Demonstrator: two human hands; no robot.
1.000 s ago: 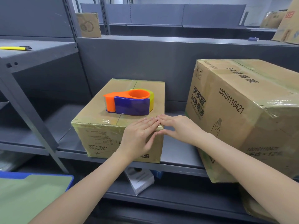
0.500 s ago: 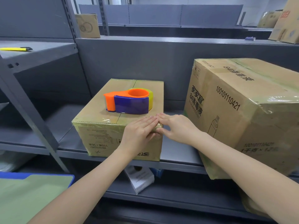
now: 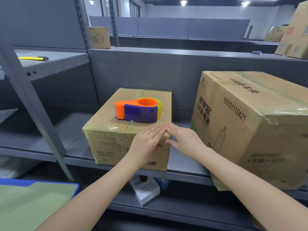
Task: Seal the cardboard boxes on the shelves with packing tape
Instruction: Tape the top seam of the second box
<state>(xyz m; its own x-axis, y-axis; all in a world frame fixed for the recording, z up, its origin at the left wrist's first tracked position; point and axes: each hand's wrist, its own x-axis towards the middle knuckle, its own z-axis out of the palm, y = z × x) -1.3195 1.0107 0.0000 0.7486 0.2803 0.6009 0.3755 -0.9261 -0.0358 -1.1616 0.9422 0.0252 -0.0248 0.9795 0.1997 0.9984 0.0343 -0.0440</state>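
A small cardboard box (image 3: 115,144) stands on the grey shelf (image 3: 180,162), with clear tape along its top seam and front edge. An orange and blue tape dispenser (image 3: 138,109) lies on its lid. My left hand (image 3: 146,144) lies flat over the box's near right top corner, fingers straight on the taped edge. My right hand (image 3: 185,139) touches the same corner from the right side, fingers straight, thumb below. A larger taped cardboard box (image 3: 260,127) sits tilted to the right.
A yellow utility knife (image 3: 33,58) lies on the upper left shelf. More cardboard boxes (image 3: 99,37) stand at the back. A slanted grey upright (image 3: 31,104) crosses the left. A small white box (image 3: 146,190) sits on the lower shelf, a green and blue surface (image 3: 33,202) at lower left.
Both hands stay pressed at the box's near right corner, having shifted only slightly. The camera has tilted up a little. The dispenser has not moved.
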